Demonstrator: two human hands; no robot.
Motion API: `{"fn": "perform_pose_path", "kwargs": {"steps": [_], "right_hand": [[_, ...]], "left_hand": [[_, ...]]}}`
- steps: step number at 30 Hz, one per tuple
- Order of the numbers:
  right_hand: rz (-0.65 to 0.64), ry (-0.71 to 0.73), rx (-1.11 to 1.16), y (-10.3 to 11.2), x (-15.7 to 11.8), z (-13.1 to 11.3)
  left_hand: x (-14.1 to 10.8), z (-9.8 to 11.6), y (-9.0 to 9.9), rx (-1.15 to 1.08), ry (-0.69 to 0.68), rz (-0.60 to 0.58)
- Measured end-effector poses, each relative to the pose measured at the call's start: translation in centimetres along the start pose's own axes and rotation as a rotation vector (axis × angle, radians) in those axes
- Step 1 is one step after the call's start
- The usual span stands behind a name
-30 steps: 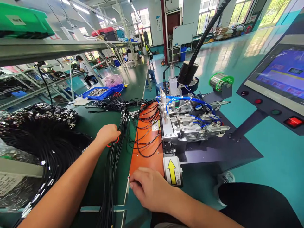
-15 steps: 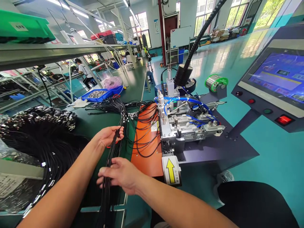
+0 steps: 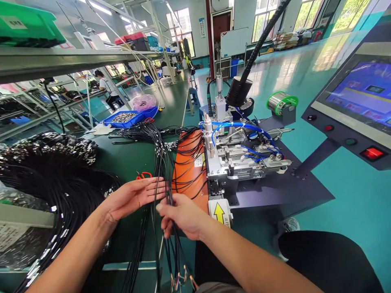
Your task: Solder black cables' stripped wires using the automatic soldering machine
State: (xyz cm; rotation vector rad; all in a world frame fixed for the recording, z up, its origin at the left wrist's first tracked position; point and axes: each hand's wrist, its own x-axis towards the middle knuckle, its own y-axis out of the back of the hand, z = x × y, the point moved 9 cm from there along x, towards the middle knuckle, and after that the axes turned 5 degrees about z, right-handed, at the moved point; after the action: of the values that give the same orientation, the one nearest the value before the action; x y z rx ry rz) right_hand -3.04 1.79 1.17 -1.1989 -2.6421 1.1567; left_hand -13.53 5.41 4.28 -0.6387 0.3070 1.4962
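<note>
Thin black cables run down the table's edge from a tangled pile. My right hand is closed around several of them, and their lower ends hang below it with short coloured wires showing. My left hand is held palm up, its fingers stretched out flat against the side of the strands. Just behind it lies a pair of red-handled scissors. Another group of cables trails down beneath the left hand. Some cables loop over the orange plate to the machine.
A metal machine with blue air tubes stands at the right, below a touch screen and beside a solder wire spool. A thick cable bundle fills the left side. Blue trays sit farther back, under a shelf. One person sits in the distance.
My left hand has let go of the cable bundle and opened flat, lower down. My right hand has shifted right and closed on several cables, swinging their wire ends into view.
</note>
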Motion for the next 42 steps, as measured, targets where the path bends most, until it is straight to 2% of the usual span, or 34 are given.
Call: {"fn": "perform_pose_path", "kwargs": {"steps": [3, 7, 9, 12, 14, 19, 21, 22, 23, 24, 25, 27, 29, 31, 34, 35, 37, 38, 42], "right_hand": [[0.086, 0.0, -0.085, -0.3, 0.4, 1.3], [0.293, 0.103, -0.097, 0.7, 0.4, 0.4], [0.312, 0.08, -0.065, 1.0, 0.5, 0.4], [0.261, 0.037, -0.025, 1.2, 0.8, 0.0], [0.22, 0.024, 0.024, 1.6, 0.7, -0.8], [0.142, -0.001, 0.128, 3.5, -0.4, -3.6], [0.092, -0.03, 0.155, 3.9, -0.8, -4.2], [0.073, -0.045, 0.169, 4.1, -0.9, -4.4], [0.058, -0.059, 0.185, 4.2, -1.0, -4.5], [0.049, -0.072, 0.199, 4.3, -1.3, -4.5], [0.047, -0.084, 0.211, 4.5, -1.7, -4.4], [0.028, -0.101, 0.238, 4.9, -3.0, -3.9], [-0.028, -0.094, 0.258, 5.2, -5.2, -3.5], [-0.048, -0.064, 0.182, 6.0, -7.7, -2.8], [0.048, -0.057, 0.075, 7.4, -10.3, -1.3], [0.055, -0.056, 0.08, 7.4, -10.7, -0.9], [0.065, -0.047, 0.052, 7.2, -11.1, -0.6], [0.093, -0.035, -0.002, 7.4, -11.1, -0.6], [0.276, 0.017, -0.278, 9.5, -11.7, -1.7]], "left_hand": [[-0.7, -0.1, -1.7, -0.01, -0.089, 0.001], [-1.3, -1.0, -3.1, 0.061, -0.164, 0.0], [-1.5, -1.4, -2.9, 0.087, -0.195, 0.035], [-1.8, -2.5, -2.4, 0.207, -0.196, 0.06], [-2.2, -3.1, -2.0, 0.429, -0.211, 0.054], [-2.7, -3.2, -1.6, 1.165, -0.327, -0.011], [-2.1, -1.9, -2.2, 1.334, -0.443, 0.053], [-1.8, -0.7, -3.0, 1.398, -0.567, 0.122], [-1.6, 0.8, -4.0, 1.434, -0.742, 0.214], [-1.6, 1.8, -5.6, 1.455, -0.931, 0.247], [-1.1, 1.9, -7.4, 1.49, -1.071, 0.175], [0.2, 0.8, -10.3, 1.559, -1.223, -0.044], [1.2, 0.3, -11.5, 1.557, -1.329, -0.105], [1.5, -0.1, -11.9, 1.544, -1.378, -0.1], [0.2, -1.0, -12.8, 1.445, -1.471, -0.104], [-0.7, -1.7, -13.5, 1.411, -1.509, -0.151], [-2.6, -3.6, -15.2, 1.366, -1.586, -0.322], [-3.2, -4.2, -15.8, 1.364, -1.594, -0.362], [-4.6, -4.3, -16.1, 1.333, -1.58, -0.338]]}}
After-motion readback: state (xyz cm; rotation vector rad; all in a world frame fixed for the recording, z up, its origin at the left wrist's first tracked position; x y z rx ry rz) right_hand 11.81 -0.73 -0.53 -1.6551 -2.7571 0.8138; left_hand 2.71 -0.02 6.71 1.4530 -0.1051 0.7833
